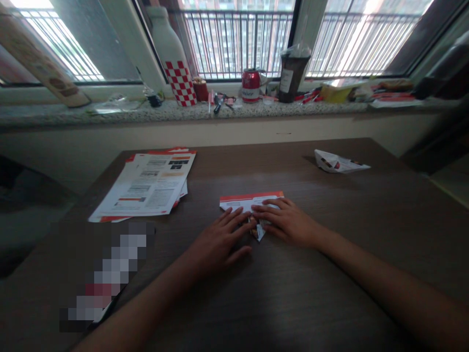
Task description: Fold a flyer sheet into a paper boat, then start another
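A folded sheet of paper (242, 201), white with an orange-red band along its far edge, lies on the table in front of me. Its near end comes to a point, with a printed picture on it. My left hand (223, 239) rests over its left part, palm down, fingers stretched out. From the right, my right hand (287, 222) lies flat on the paper with its fingers extended towards the left. The fingertips of both hands almost meet at the middle and cover part of the folds.
A stack of printed sheets (146, 186) lies at the table's back left. A folded paper boat (337, 162) stands at the back right. Front left is a blurred-out object (110, 278). On the windowsill are a checkered bottle (179, 78), a red can (251, 85) and a dark cup (292, 73).
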The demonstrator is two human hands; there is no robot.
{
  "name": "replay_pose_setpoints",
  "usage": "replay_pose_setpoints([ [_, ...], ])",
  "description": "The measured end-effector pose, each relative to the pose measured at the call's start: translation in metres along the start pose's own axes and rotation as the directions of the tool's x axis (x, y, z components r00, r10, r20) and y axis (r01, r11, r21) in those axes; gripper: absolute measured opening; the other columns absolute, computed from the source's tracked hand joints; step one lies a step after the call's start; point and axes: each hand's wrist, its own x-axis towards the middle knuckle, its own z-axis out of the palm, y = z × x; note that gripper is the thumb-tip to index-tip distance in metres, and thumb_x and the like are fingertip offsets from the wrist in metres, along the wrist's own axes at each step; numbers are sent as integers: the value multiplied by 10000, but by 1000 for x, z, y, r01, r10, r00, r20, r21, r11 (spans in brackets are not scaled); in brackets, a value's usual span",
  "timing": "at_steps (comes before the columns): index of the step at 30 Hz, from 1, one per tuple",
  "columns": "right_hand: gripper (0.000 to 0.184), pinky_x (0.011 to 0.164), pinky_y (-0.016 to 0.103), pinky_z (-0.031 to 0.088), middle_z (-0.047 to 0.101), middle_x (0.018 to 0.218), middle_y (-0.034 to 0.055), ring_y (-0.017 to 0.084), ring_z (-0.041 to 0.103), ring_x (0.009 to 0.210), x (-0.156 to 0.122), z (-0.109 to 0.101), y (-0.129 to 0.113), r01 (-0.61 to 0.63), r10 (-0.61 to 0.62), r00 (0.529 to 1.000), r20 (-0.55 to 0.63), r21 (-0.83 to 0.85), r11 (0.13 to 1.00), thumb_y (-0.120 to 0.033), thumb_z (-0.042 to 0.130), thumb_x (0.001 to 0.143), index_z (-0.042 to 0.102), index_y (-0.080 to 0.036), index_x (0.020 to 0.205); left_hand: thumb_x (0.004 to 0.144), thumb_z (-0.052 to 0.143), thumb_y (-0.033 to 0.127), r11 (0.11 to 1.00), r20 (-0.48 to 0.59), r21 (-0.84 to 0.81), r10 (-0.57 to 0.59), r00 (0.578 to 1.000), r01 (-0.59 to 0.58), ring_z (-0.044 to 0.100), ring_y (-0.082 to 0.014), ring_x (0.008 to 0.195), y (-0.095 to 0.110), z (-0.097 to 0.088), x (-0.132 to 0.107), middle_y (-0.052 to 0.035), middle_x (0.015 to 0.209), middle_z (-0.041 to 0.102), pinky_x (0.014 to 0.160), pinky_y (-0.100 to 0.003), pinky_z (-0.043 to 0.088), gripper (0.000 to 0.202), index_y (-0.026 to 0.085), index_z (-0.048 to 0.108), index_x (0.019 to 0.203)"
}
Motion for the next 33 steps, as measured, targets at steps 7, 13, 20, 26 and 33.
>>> replay_pose_setpoints([
  [7,442,1154,583,361,517,1612,9,300,488,1421,0,-1,1,1,-1,1000,-2,14,1000,-405,482,1099,505,-323,1533,1070,560,484,999,-7,9,42,999,-42,289,-305,1583,4,-5,-9,-47,1699,366,1296,-529,254,553,302,460,1582],
  [13,448,1158,580,365,540,1594,18,294,490,1425,0,-1,0,-6,6,1000,-13,33,999,-393,516,1085,516,-336,1529,1075,560,470,997,13,-63,48,999,-47,371,-289,1548,7,-11,-12,-30,1691,382,1260,-502,351,600,327,385,1630],
  [20,460,1179,610,336,510,1617,20,305,470,1443,-2,0,1,2,-1,1000,-4,31,1000,-387,512,1087,504,-320,1542,1071,569,468,994,70,-64,89,994,-85,308,-311,1575,5,-15,-15,-33,1725,276,1254,-528,358,587,350,407,1623],
  [26,482,1171,610,351,498,1625,20,307,475,1444,-4,2,2,11,-10,1000,-14,27,1000,-377,525,1082,479,-346,1561,1066,573,498,994,50,-64,90,995,-87,293,-311,1580,5,-13,-15,-16,1732,260,1275,-524,318,601,366,398,1626],
  [33,458,1164,611,350,490,1631,9,311,464,1447,-2,1,0,6,-6,1000,4,8,1000,-379,487,1097,489,-326,1552,1061,586,449,998,47,16,67,997,-68,334,-323,1565,9,-9,-15,-30,1704,351,1281,-549,293,568,345,444,1601],
])
